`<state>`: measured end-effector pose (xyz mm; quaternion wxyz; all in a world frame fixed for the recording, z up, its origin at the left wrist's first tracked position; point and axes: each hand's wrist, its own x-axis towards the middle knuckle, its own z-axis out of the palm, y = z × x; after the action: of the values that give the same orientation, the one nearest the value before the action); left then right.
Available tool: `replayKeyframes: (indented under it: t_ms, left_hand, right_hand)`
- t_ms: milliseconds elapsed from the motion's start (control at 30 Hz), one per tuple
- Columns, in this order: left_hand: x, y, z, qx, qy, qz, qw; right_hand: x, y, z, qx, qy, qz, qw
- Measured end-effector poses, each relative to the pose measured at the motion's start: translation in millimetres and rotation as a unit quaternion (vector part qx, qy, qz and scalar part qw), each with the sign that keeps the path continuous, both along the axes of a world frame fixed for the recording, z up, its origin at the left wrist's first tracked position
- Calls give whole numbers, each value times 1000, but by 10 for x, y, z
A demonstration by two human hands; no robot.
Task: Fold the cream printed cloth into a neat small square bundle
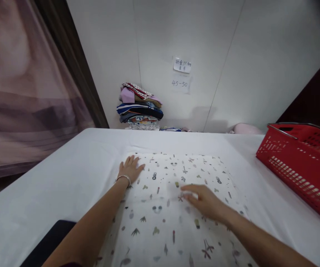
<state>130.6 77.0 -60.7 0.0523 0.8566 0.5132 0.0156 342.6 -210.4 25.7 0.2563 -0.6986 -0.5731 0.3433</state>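
White rectangular printed fabric (156,220): lies flat on the white-covered desk (68,181).
Left hand (130,170): fingers spread wide near its far left corner.
Right hand (206,200): fingers curved, slightly parted; contact unclear.

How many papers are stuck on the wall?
2. The upper paper is on the wall, above and right of the cloth pile; the lower paper, marked 45-50, is just beneath.
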Motion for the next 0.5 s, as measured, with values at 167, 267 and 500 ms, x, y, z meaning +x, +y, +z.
replayKeyframes:
  t_ms: [167, 267, 500]
  left_hand:
    - [-18, -9, -37, 4, -15, -5, 1000]
    - [-21, -12, -36, 8, -14, -4, 1000]
    - [-24, -32, -26, 17, -27, 3, 999]
  right_hand:
    - [671, 995, -185, 35, -179, -109, 977]
    - [860, 1417, -396, 27, -294, -88, 951]
    - [956, 1700, -550, 21, -340, -15, 940]
